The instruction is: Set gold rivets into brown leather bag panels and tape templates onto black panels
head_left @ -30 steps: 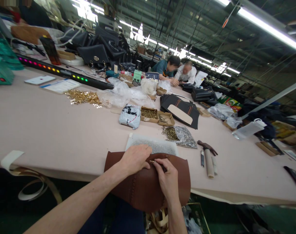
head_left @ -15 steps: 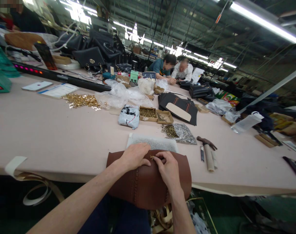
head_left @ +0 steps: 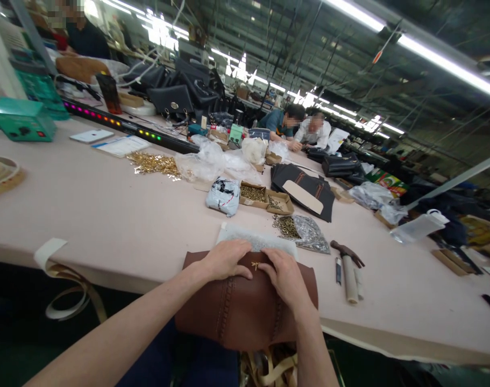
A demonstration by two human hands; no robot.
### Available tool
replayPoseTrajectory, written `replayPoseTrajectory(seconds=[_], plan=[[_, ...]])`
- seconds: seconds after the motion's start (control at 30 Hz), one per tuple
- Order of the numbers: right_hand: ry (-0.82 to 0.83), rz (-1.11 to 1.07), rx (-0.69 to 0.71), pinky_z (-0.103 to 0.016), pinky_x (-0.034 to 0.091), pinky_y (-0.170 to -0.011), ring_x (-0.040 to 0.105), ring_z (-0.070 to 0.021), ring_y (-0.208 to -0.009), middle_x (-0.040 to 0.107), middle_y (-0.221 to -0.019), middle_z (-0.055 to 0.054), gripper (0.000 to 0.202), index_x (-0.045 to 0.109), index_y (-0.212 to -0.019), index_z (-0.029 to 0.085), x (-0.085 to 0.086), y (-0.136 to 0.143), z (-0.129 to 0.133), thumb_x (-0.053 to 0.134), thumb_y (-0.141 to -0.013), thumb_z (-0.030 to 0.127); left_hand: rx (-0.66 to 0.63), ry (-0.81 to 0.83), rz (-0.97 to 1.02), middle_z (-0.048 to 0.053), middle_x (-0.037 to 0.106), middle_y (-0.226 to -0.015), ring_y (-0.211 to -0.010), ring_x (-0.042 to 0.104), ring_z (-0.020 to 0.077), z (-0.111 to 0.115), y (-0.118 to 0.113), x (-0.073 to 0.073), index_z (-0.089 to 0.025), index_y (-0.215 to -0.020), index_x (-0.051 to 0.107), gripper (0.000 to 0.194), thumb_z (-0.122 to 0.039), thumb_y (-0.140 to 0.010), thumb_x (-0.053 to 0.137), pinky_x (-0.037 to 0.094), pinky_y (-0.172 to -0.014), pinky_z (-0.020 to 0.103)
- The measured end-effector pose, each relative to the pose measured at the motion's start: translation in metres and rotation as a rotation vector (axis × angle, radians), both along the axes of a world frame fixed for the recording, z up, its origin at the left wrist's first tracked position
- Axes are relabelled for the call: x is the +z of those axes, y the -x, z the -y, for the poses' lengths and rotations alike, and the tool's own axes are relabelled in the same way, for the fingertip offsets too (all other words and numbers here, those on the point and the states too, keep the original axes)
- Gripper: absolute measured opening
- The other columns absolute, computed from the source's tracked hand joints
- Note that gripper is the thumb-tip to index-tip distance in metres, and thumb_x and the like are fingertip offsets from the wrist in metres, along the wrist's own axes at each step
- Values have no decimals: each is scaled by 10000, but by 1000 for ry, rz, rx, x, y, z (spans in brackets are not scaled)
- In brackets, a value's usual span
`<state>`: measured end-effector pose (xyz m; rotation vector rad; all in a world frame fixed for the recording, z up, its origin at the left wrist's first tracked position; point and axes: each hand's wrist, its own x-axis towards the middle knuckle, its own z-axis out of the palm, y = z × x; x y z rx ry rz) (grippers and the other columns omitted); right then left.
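Note:
A curved brown leather piece (head_left: pixel 245 317), with two lines of braided stitching, lies over the table's near edge and hangs toward my lap. My left hand (head_left: pixel 228 260) grips its far edge, fingers over the top and thumb on the near face. On the right, my right hand (head_left: pixel 284 271) holds the same edge, its fingers reaching over it. My right thumb tip is beside a small gold-coloured metal fitting (head_left: pixel 255 265) on the leather, between the hands. Behind the leather lies a pale speckled slab (head_left: pixel 261 239), partly covered. The undersides of my fingers are hidden.
A hammer (head_left: pixel 350 274) lies right of the leather. Beyond are a plastic bag of metal parts (head_left: pixel 309 234), small boxes of fittings (head_left: pixel 253 193), gold pieces (head_left: pixel 154 164) and dark panels (head_left: pixel 305 188). Two people lean over the table's far end; another is at upper left.
My right hand's pinch on the gold fitting has loosened, and its fingers now stretch over the leather's far edge. My left hand keeps its hold. The view has turned left.

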<state>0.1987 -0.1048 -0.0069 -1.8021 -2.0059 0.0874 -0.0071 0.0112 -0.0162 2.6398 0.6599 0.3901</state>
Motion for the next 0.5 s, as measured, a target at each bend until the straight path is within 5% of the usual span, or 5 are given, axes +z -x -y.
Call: replayPoseTrajectory(seconds=[0.33,0.5], plan=[[12,9,-12,-404,499,-917,651,-279,-1033,712,-1079,-77,220,671,-1159,232,6,7,-3,671,-942,196,34,-20,64,58,680,-1066,-975,647,240,5,4,-3,-205,-1013,608,332,-535,-975,627,490,-797,339],[-28,-23,13,-383,535,-863,688,-274,-963,739,-1028,-67,179,688,-1108,246,12,11,0,666,-932,219,46,-7,51,62,700,-1079,-977,675,234,9,8,8,-207,-1035,629,257,-460,-1003,591,514,-808,338]])
